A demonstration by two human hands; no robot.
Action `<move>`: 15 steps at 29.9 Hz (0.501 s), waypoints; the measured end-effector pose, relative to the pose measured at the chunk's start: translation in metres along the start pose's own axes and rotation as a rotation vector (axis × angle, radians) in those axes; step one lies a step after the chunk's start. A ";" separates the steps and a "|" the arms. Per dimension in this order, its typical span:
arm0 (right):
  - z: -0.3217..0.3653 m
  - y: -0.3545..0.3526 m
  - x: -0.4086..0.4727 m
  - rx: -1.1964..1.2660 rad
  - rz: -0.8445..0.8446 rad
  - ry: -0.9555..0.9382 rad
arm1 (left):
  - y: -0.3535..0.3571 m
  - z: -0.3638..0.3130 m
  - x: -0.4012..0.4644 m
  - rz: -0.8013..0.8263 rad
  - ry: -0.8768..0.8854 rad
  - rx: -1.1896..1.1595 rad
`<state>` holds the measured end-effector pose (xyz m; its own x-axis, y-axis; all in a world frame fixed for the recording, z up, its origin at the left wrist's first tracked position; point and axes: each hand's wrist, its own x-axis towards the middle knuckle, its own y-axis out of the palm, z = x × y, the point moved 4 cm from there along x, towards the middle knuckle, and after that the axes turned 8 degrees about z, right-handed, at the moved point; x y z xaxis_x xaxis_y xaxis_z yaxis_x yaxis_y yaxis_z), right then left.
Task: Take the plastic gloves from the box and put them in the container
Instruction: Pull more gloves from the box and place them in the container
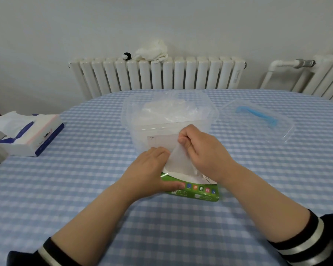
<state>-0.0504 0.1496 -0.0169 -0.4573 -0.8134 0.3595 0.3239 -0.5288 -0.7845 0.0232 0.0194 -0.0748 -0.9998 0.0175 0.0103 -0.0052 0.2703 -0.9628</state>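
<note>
My left hand [152, 169] presses flat on the green box [192, 189], fingers straight, thumb along its near edge, steadying it on the checked bench [96, 169]. My right hand [198, 148] pinches a plastic glove [178, 162] that rises from the box's opening, halfway out. The glove looks thin, light, limp and slippery; I judge it best gripped near its top edge, where the film bunches and will not slide free. Just beyond stands the clear container [169, 116], open, already holding a loose heap of crumpled gloves. Its lid [258, 120], with a blue handle, lies to the right on the bench. A tissue pack [29, 135] sits far left.
</note>
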 end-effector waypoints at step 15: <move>-0.030 -0.068 0.000 0.681 -0.372 0.474 | -0.049 -0.014 -0.028 -0.848 0.213 -0.260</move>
<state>-0.0977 0.1924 0.0211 -0.8744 -0.4560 0.1658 0.4376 -0.8887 -0.1367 0.0515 0.0189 -0.0239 -0.6378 -0.1156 0.7615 -0.7066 0.4814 -0.5187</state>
